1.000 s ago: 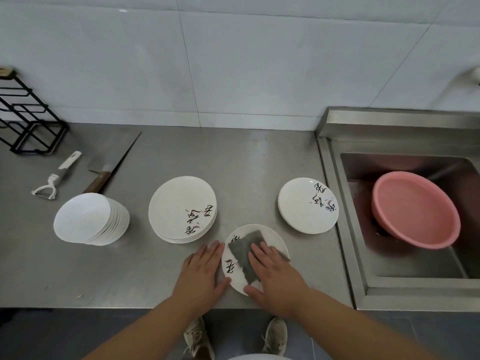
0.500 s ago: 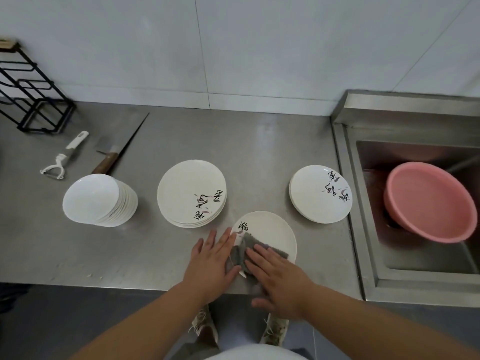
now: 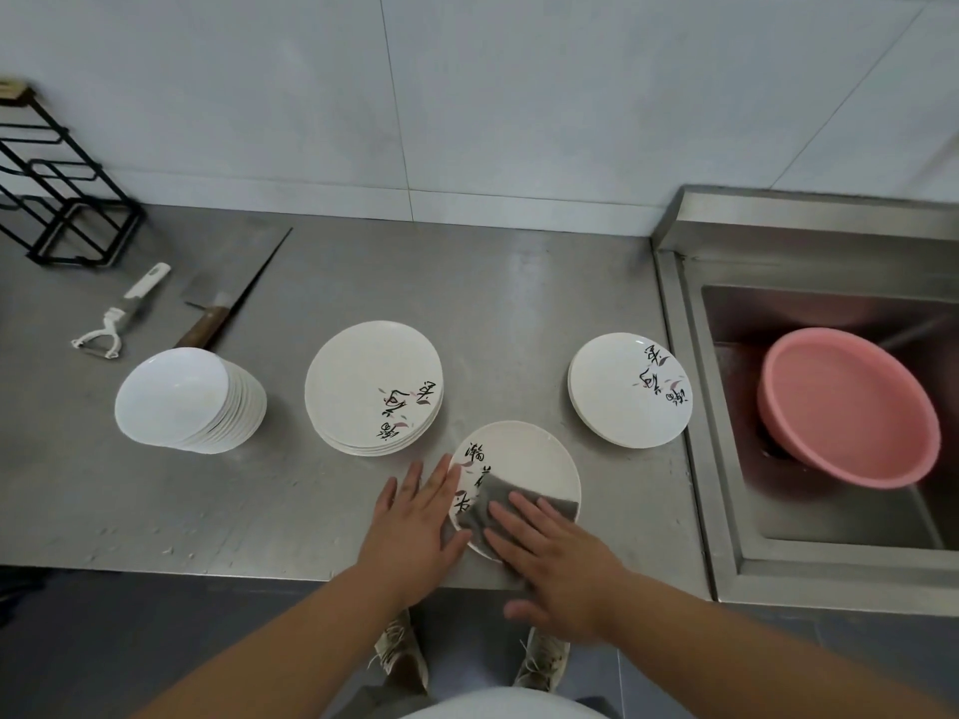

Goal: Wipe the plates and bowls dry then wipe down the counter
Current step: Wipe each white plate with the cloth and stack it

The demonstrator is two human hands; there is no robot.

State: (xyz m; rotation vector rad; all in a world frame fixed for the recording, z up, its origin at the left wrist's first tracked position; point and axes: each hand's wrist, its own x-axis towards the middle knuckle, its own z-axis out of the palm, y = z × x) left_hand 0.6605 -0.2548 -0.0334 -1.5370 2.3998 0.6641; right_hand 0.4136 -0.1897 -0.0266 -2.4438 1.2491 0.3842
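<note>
A single white plate [image 3: 524,459] with black calligraphy lies near the front edge of the steel counter [image 3: 493,282]. My right hand [image 3: 550,557] presses flat on a grey cloth [image 3: 511,498] that covers the plate's near half. My left hand [image 3: 418,521] lies flat with fingers spread against the plate's left rim and touches the cloth's edge. A stack of decorated plates [image 3: 373,386] stands behind my left hand. A smaller stack of plates [image 3: 630,389] sits near the sink. A tilted stack of plain white bowls [image 3: 189,402] is at the left.
A cleaver [image 3: 233,303] and a white peeler [image 3: 122,316] lie at the back left, beside a black wire rack [image 3: 57,199]. The sink [image 3: 726,407] on the right holds a pink basin [image 3: 848,407]. My shoes show below the counter's front edge.
The cloth under my right hand slid from the plate's middle toward its near left part, then a little to the right. The plate has turned. My left hand stays at the rim.
</note>
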